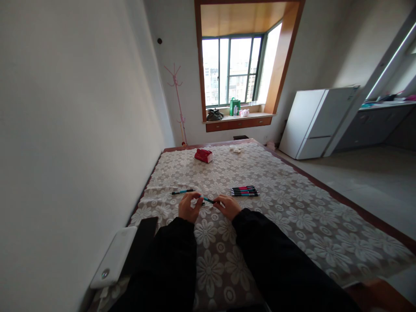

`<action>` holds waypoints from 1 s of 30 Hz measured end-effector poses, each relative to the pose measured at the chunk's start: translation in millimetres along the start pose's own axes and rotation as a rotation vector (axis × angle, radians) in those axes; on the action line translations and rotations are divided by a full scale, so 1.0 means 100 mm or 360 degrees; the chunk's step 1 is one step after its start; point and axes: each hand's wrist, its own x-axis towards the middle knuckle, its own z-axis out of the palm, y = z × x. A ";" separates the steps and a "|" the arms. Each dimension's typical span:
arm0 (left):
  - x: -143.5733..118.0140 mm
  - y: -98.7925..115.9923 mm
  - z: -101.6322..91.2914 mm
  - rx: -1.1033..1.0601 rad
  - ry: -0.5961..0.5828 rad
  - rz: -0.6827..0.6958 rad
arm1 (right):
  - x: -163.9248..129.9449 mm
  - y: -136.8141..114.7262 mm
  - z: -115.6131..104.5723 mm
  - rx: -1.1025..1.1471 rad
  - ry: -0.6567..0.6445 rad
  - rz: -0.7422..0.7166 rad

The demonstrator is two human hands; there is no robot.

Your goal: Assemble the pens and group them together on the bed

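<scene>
Between my two hands is a blue and black pen (208,200), held low over the flowered tablecloth (208,234). My left hand (189,207) pinches its left end, and my right hand (228,206) grips the right end. Just beyond my left hand lies another blue and black pen (182,191). A small dark piece shows under the held pen, too small to name. To the right of my right hand, several pens (244,191) with black, red and blue barrels lie side by side in a row.
A red tissue pack (203,155) and a crumpled white tissue (235,150) lie farther back on the table. At the near left are a white power bank-like device (114,255) and a black flat object (139,242). A wall borders the left; a fridge (316,123) stands beyond.
</scene>
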 end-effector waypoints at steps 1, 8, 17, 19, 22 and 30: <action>0.00 0.00 0.00 0.0012 -0.0001 -0.0007 | 0.00 0.01 0.00 -0.0009 0.0016 0.0012; 0.00 -0.05 0.03 0.0088 0.0050 -0.0079 | 0.02 0.02 0.00 0.0086 0.0239 0.0028; -0.01 -0.08 0.03 0.0056 -0.0029 -0.0030 | 0.05 -0.01 -0.05 0.0390 0.0458 0.0112; 0.00 -0.05 0.02 0.0050 -0.0031 -0.0008 | 0.04 0.00 -0.04 0.0324 0.0434 0.0099; 0.01 -0.01 -0.01 0.0057 -0.0069 0.0001 | 0.04 0.04 -0.02 0.0228 0.0401 0.0114; 0.00 -0.03 0.00 0.0131 -0.0085 -0.0112 | 0.03 0.02 -0.03 0.0152 0.0354 0.0025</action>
